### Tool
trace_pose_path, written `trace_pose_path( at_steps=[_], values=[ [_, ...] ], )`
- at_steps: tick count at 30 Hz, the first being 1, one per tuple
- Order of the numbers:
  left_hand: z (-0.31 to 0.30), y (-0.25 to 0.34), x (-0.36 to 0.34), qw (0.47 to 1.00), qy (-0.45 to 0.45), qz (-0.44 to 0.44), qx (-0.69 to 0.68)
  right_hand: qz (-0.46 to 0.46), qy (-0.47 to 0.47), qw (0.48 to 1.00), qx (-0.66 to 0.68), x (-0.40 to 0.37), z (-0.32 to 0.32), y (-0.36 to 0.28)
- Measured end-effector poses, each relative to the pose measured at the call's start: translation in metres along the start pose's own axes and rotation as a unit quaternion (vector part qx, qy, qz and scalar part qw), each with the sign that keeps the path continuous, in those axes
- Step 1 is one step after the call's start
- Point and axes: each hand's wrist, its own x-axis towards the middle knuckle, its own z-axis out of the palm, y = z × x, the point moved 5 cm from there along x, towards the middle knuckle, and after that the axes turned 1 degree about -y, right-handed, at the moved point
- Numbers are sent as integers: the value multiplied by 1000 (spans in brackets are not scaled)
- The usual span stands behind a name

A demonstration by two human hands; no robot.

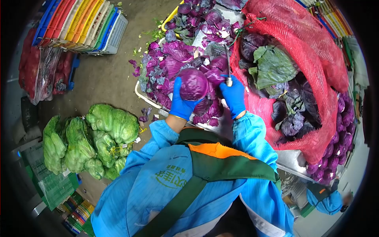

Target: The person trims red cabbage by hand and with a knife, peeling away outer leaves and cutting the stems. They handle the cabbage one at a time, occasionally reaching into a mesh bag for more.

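My left hand (180, 103), in a blue glove, is wrapped round the lower left side of a trimmed, glossy red cabbage (193, 83). In my blue-gloved right hand (234, 96) is a knife (228, 65), its narrow blade pointing away from me. Between the cabbage and my right hand are loose purple leaves (215, 76), right at the fingertips. Beneath and beyond both hands lies a heap of peeled cabbage leaves (173, 65). An open red mesh sack (316, 98) stands just right of my right hand, with untrimmed red cabbages (293, 122) and a big green outer leaf (276, 67) showing.
Green cabbages in net bags (94, 138) sit on the floor at left. Stacked coloured crates (79, 25) stand at the upper left, beside filled red sacks (29, 71). More trimmed red cabbages (339, 138) are piled at right. Another person (325, 199) is at the lower right.
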Motion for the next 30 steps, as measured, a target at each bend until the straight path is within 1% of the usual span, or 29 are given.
trace_pose_path(
  at_steps=[1, 3, 4, 5, 6, 7, 8, 9, 10, 11, 12, 13, 14, 15, 17, 18, 19, 20, 21, 22, 23, 24, 25, 26, 27, 28, 29, 30],
  values=[
    [12, 2, -7, 1000, -1, 1, 1, 14, 18, 999, 43, 1, -8, -2],
    [35, -1, -23, 991, -26, -43, -126, 14, 6, 999, 32, 4, -20, 10],
    [29, -8, -29, 962, -65, -177, -196, -95, 62, 992, -55, 6, -25, 11],
    [20, -5, -25, 963, -64, -175, -197, -200, 116, 963, -140, 2, -27, 11],
    [21, 4, -22, 978, -109, -119, -130, -130, 52, 988, -60, -6, -24, -5],
    [24, 12, -20, 984, -154, -63, -61, -130, 51, 988, -59, -13, -19, -7],
    [20, 11, -16, 993, -95, -63, 0, -143, 19, 989, -30, -18, -12, -9],
    [20, 10, -16, 994, -96, -61, -1, -156, -14, 988, -1, -22, -8, -12],
    [23, 9, -14, 992, -110, -62, -15, -229, -4, 973, -40, -26, -5, -15],
    [23, 7, -14, 990, -121, -64, -30, -229, -3, 973, -40, -30, -6, -15],
    [19, 5, -13, 990, -120, -66, -29, -185, -35, 982, -23, -34, -6, -16],
    [21, 5, -14, 980, -198, -37, 2, -142, -68, 988, -7, -37, -5, -15],
    [24, 6, -15, 961, -275, -6, 32, -115, -80, 989, 38, -36, -2, -6],
    [24, 6, -16, 960, -277, -4, 32, -117, -80, 989, 38, -36, -3, -10],
    [26, 10, -19, 936, -286, 97, 183, -114, -101, 987, 50, -41, -2, -23],
    [28, 12, -20, 936, -286, 96, 183, -140, -103, 983, 53, -42, -2, -31],
    [35, 12, -24, 926, -339, 55, 155, -140, -102, 984, 53, -43, -2, -39],
    [40, 12, -28, 912, -390, 14, 127, -167, -121, 976, 67, -44, -1, -52],
    [40, 14, -28, 912, -390, 14, 127, -195, -139, 967, 80, -45, 0, -60],
    [32, 10, -22, 949, -301, -72, 60, -196, -139, 967, 80, -43, -2, -59],
    [23, 5, -19, 966, -205, -156, -9, -223, -143, 963, 47, -42, -3, -57],
    [21, 5, -18, 966, -205, -156, -10, -249, -146, 957, 15, -43, -3, -56],
    [18, 4, -18, 962, -217, -164, -37, -249, -146, 957, 14, -43, -3, -54],
    [15, 2, -17, 956, -229, -173, -65, -214, -138, 966, 51, -42, -5, -49],
    [10, 0, -16, 956, -229, -173, -65, -177, -131, 972, 88, -42, -7, -47],
    [7, -2, -16, 945, -249, -189, -91, -177, -131, 972, 88, -42, -9, -50],
    [4, -2, -16, 934, -270, -204, -116, -103, -114, 981, 119, -38, -16, -49],
    [11, -2, -21, 934, -270, -203, -115, -28, -97, 984, 149, -36, -21, -45]
  ],
)
